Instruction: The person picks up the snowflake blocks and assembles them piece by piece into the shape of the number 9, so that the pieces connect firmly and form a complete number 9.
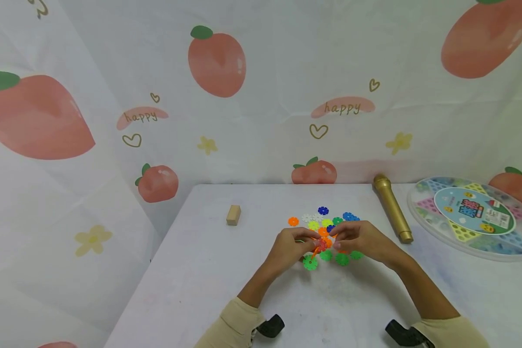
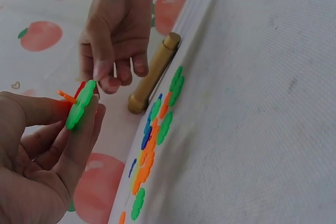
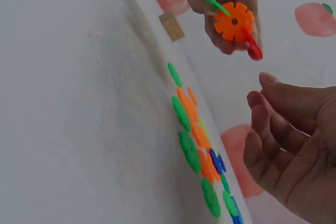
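In the left wrist view, my left hand pinches a few notched plastic discs joined together: a green disc, an orange one and a red one. The right wrist view shows the orange disc face on, with the green and red discs set edgewise into it. My right hand is held just to the right of this piece, fingers loosely bent, nothing visible between them. Loose flower-shaped discs lie on the table below and beyond the hands, among them green ones, blue ones and an orange one.
A small wooden block stands at the back left of the white table. Toward the back right lie a gold microphone-shaped object and a round, clear-covered game board. A fruit-printed cloth hangs behind the table.
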`<action>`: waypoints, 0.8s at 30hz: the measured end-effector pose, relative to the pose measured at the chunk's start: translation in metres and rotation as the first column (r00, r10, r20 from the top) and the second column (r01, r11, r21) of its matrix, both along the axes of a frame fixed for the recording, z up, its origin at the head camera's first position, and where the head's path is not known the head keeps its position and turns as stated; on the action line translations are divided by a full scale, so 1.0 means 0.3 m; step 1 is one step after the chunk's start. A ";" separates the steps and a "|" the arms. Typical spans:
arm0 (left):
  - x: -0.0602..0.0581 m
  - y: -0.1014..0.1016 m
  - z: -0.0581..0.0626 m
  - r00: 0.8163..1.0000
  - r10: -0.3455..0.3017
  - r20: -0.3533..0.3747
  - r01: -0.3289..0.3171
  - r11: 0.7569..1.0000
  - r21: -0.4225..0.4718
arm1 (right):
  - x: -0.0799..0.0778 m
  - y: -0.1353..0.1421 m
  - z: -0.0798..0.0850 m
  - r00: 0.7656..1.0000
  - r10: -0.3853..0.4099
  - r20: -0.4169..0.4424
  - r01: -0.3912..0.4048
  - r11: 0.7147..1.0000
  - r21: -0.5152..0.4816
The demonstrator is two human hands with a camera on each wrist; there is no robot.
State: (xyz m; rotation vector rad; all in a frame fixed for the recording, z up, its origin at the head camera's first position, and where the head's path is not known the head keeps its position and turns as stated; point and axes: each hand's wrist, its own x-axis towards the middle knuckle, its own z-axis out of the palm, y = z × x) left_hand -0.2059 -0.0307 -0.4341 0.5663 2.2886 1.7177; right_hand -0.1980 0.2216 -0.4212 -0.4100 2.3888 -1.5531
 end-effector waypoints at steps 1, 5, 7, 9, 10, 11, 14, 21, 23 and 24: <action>-0.001 0.000 0.000 1.000 0.002 0.009 -0.002 1.000 0.006 | -0.002 0.007 -0.001 1.000 0.002 -0.007 -0.002 1.000 0.010; -0.002 -0.001 0.002 0.999 0.005 0.034 -0.006 1.000 0.023 | -0.014 0.036 -0.008 1.000 -0.006 -0.029 0.008 0.998 0.057; -0.002 -0.002 0.005 0.999 0.003 0.040 -0.005 1.000 0.029 | -0.021 0.050 -0.013 0.999 -0.005 -0.045 0.009 0.997 0.079; -0.001 -0.003 0.007 0.999 0.006 0.044 -0.007 0.999 0.031 | -0.026 0.063 -0.020 0.999 -0.005 -0.048 0.010 0.996 0.093; -0.001 -0.004 0.008 0.999 0.007 0.048 -0.008 0.999 0.033 | -0.028 0.070 -0.024 0.999 -0.004 -0.048 0.009 0.995 0.101; -0.001 -0.004 0.009 0.999 0.008 0.052 -0.010 0.999 0.036 | -0.030 0.077 -0.028 0.999 0.000 -0.049 0.006 0.994 0.107; -0.001 -0.005 0.014 0.997 0.014 0.070 -0.017 0.999 0.044 | -0.035 0.096 -0.039 0.999 0.000 -0.053 0.008 0.990 0.138; -0.005 -0.011 0.012 0.997 0.012 0.081 -0.017 0.998 0.061 | -0.041 0.126 -0.055 0.999 -0.009 -0.032 0.016 0.977 0.214; -0.006 -0.013 0.011 0.997 0.009 0.082 -0.015 0.998 0.067 | -0.041 0.130 -0.057 1.000 -0.002 -0.030 0.009 0.973 0.229; -0.007 -0.013 0.011 0.996 0.009 0.084 -0.014 0.998 0.066 | -0.040 0.131 -0.057 1.000 0.000 -0.027 0.007 0.972 0.237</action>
